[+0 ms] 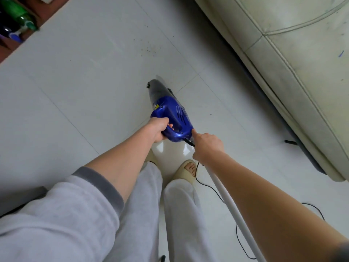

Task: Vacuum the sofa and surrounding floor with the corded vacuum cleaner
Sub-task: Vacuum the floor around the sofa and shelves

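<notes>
My left hand (158,129) grips the handle of the blue handheld vacuum cleaner (170,112), whose grey transparent nose points away from me over the white tiled floor (75,82). My right hand (207,146) holds the top of a white tube (232,205) and its index finger touches the vacuum's rear end. A black cord (207,186) leaves the vacuum's rear and trails over the floor to the right. Dark crumbs (149,48) lie on the tiles ahead of the nose. The cream sofa (302,44) fills the upper right.
My feet in beige slippers (187,171) stand just under the vacuum. A wooden shelf with green and dark bottles (18,17) sits at the top left. A small black piece (290,142) sticks out from the sofa's base.
</notes>
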Demonstrator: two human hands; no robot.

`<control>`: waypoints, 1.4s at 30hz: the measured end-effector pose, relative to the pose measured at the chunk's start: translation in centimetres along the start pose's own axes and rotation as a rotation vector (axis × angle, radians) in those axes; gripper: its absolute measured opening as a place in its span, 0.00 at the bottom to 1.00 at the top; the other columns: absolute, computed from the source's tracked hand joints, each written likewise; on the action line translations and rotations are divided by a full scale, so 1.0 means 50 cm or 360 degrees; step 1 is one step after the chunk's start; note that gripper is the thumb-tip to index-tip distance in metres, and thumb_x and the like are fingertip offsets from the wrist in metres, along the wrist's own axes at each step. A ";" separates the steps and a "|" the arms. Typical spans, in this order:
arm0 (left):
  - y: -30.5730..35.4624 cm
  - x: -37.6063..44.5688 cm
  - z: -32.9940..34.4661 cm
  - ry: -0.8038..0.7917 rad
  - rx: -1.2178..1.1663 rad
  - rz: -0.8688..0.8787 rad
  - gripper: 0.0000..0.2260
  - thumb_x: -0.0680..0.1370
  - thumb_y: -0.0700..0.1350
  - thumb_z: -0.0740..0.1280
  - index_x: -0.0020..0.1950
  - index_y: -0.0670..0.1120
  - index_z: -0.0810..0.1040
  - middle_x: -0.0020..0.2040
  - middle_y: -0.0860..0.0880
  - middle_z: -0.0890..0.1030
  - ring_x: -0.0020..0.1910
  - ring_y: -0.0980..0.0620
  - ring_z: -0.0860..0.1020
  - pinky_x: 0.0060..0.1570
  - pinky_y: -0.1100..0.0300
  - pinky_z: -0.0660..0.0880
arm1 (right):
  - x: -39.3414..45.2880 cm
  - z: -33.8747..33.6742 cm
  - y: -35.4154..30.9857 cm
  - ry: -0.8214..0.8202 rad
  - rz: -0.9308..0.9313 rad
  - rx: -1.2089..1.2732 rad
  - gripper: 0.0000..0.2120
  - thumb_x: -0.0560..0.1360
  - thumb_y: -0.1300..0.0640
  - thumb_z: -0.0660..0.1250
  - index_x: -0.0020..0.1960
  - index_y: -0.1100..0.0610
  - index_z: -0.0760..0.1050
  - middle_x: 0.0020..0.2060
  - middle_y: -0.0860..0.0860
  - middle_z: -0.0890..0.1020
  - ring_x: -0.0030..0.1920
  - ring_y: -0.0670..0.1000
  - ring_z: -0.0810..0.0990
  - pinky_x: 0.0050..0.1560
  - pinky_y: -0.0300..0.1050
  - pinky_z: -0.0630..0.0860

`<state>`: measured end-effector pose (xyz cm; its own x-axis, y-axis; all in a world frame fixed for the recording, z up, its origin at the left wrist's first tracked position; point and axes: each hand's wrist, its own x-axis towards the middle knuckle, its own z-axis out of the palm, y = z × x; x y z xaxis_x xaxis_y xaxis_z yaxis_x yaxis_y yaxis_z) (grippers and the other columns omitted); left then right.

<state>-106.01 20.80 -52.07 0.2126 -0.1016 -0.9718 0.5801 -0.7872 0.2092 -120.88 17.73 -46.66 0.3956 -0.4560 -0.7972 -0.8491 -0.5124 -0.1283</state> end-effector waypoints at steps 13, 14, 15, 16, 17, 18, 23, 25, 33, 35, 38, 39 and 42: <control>-0.037 -0.042 0.108 -0.0141 -0.0058 0.0005 0.09 0.80 0.35 0.59 0.58 0.41 0.72 0.40 0.47 0.75 0.38 0.53 0.75 0.47 0.55 0.76 | -0.057 -0.002 0.093 -0.0050 0.0176 -0.0046 0.29 0.73 0.62 0.65 0.72 0.50 0.61 0.39 0.50 0.71 0.42 0.53 0.74 0.37 0.44 0.71; -0.050 -0.043 0.101 -0.0121 -0.0080 -0.0010 0.09 0.80 0.35 0.59 0.58 0.41 0.72 0.40 0.47 0.75 0.38 0.53 0.75 0.47 0.55 0.75 | -0.063 0.002 0.089 -0.0070 0.0152 -0.0053 0.30 0.74 0.62 0.64 0.73 0.51 0.60 0.41 0.51 0.73 0.43 0.53 0.74 0.38 0.45 0.72; -0.063 -0.040 0.089 -0.0097 -0.0097 -0.0027 0.09 0.80 0.35 0.58 0.58 0.41 0.72 0.40 0.47 0.74 0.38 0.53 0.75 0.46 0.55 0.75 | -0.066 0.007 0.084 -0.0091 0.0127 -0.0056 0.30 0.74 0.62 0.64 0.73 0.51 0.60 0.44 0.52 0.75 0.45 0.54 0.75 0.39 0.45 0.72; -0.074 -0.038 0.078 -0.0072 -0.0105 -0.0044 0.10 0.79 0.35 0.58 0.59 0.41 0.72 0.40 0.47 0.75 0.39 0.53 0.75 0.46 0.55 0.75 | -0.068 0.012 0.077 -0.0106 0.0099 -0.0057 0.29 0.75 0.62 0.63 0.73 0.51 0.59 0.46 0.53 0.76 0.47 0.55 0.77 0.41 0.45 0.73; -0.081 -0.035 0.066 -0.0044 -0.0096 -0.0052 0.11 0.79 0.35 0.58 0.60 0.41 0.73 0.40 0.47 0.75 0.39 0.53 0.75 0.45 0.55 0.75 | -0.069 0.016 0.070 -0.0117 0.0070 -0.0057 0.29 0.75 0.63 0.62 0.73 0.52 0.59 0.48 0.53 0.77 0.50 0.55 0.77 0.42 0.45 0.72; -0.086 -0.033 0.055 -0.0012 -0.0077 -0.0056 0.12 0.79 0.34 0.58 0.61 0.41 0.73 0.40 0.48 0.75 0.39 0.54 0.75 0.43 0.55 0.75 | -0.070 0.021 0.062 -0.0126 0.0044 -0.0052 0.28 0.75 0.63 0.62 0.73 0.52 0.59 0.48 0.53 0.77 0.51 0.55 0.77 0.42 0.45 0.72; -0.075 -0.028 0.027 0.0033 0.0011 -0.0061 0.14 0.79 0.35 0.58 0.64 0.42 0.72 0.40 0.49 0.74 0.38 0.55 0.74 0.36 0.56 0.74 | -0.066 0.031 0.032 -0.0111 -0.0012 -0.0044 0.24 0.75 0.64 0.60 0.70 0.56 0.62 0.52 0.55 0.77 0.54 0.57 0.77 0.43 0.46 0.70; -0.071 -0.034 0.037 0.0017 0.0000 -0.0044 0.15 0.79 0.34 0.58 0.65 0.42 0.72 0.40 0.48 0.75 0.38 0.54 0.74 0.33 0.56 0.74 | -0.066 0.024 0.042 -0.0077 -0.0025 -0.0067 0.25 0.74 0.64 0.62 0.70 0.56 0.62 0.47 0.54 0.76 0.51 0.56 0.77 0.43 0.46 0.72; -0.074 -0.042 0.098 -0.0128 -0.0173 -0.0025 0.13 0.78 0.34 0.59 0.62 0.43 0.71 0.48 0.46 0.78 0.47 0.52 0.78 0.42 0.54 0.78 | -0.055 0.007 0.106 -0.0016 0.0026 -0.0220 0.25 0.74 0.65 0.62 0.69 0.54 0.62 0.41 0.52 0.72 0.42 0.54 0.74 0.40 0.45 0.73; -0.077 -0.033 0.094 -0.0128 -0.0175 -0.0017 0.13 0.78 0.34 0.60 0.62 0.43 0.71 0.48 0.45 0.78 0.47 0.51 0.78 0.48 0.52 0.78 | -0.049 0.015 0.101 -0.0020 0.0029 -0.0220 0.26 0.73 0.66 0.63 0.69 0.54 0.62 0.41 0.52 0.72 0.42 0.55 0.73 0.41 0.47 0.75; -0.074 -0.016 0.074 -0.0088 -0.0197 0.0026 0.12 0.79 0.34 0.59 0.61 0.43 0.71 0.45 0.47 0.76 0.43 0.53 0.76 0.49 0.53 0.77 | -0.032 0.026 0.078 0.0008 -0.0002 -0.0201 0.26 0.73 0.65 0.63 0.69 0.54 0.63 0.40 0.51 0.71 0.41 0.54 0.72 0.39 0.46 0.72; -0.070 -0.013 0.065 -0.0075 -0.0201 0.0037 0.11 0.79 0.35 0.59 0.61 0.43 0.71 0.43 0.47 0.75 0.41 0.54 0.75 0.48 0.54 0.76 | -0.027 0.028 0.069 0.0028 -0.0012 -0.0196 0.25 0.74 0.64 0.63 0.69 0.54 0.63 0.39 0.51 0.71 0.41 0.54 0.72 0.39 0.45 0.70; -0.070 -0.008 0.025 -0.0034 -0.0212 0.0047 0.10 0.79 0.35 0.58 0.60 0.43 0.71 0.41 0.49 0.74 0.39 0.56 0.74 0.46 0.57 0.75 | -0.016 0.042 0.033 0.0046 -0.0050 -0.0212 0.23 0.75 0.61 0.64 0.69 0.54 0.64 0.40 0.51 0.70 0.42 0.53 0.72 0.39 0.44 0.70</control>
<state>-109.10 22.86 -52.55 0.2153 -0.1374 -0.9668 0.6733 -0.6963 0.2489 -123.32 18.79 -47.50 0.4328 -0.4583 -0.7764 -0.7829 -0.6180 -0.0716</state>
